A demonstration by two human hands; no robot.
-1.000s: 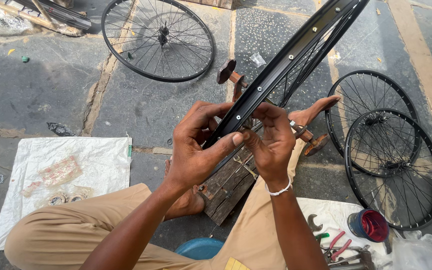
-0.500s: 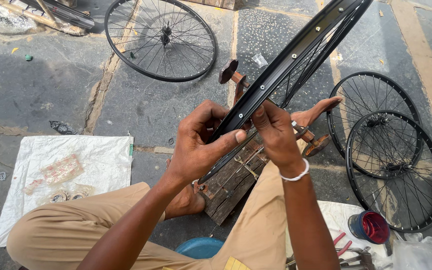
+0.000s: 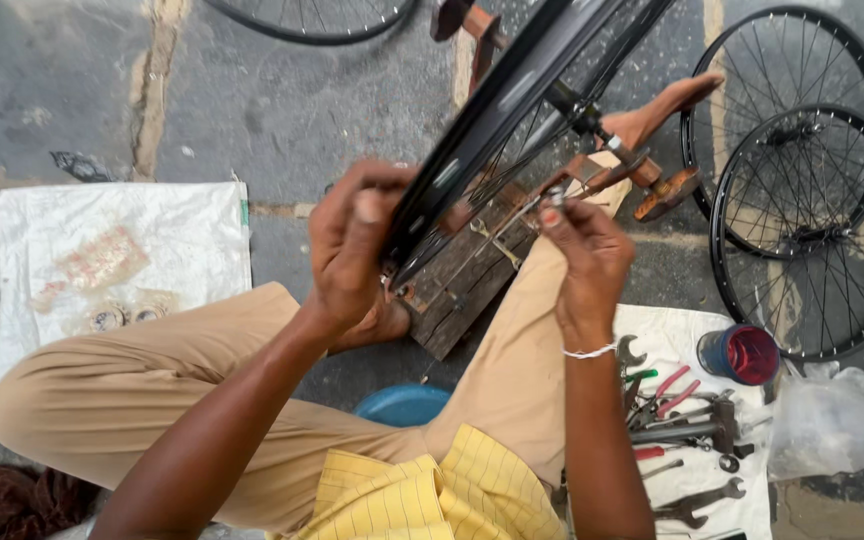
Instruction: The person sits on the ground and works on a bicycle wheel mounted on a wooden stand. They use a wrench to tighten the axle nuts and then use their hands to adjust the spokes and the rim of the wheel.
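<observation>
Right hand (image 3: 582,250) dropped below rim (image 3: 492,110); left fingers (image 3: 362,215) grip it.

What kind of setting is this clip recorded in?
Most likely an outdoor, ground-level bicycle repair spot. The person sits on stone paving, the left hand gripping a black wheel rim; finished spoked wheels lie nearby, and wrenches and pliers are spread on a white cloth.

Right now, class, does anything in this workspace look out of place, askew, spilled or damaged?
Nothing looks spilled or broken. The left hand grips the black rim, and the right hand pinches something small beside the spokes. Tools lie jumbled on the white cloth; two wheels overlap on the pavement.
</observation>
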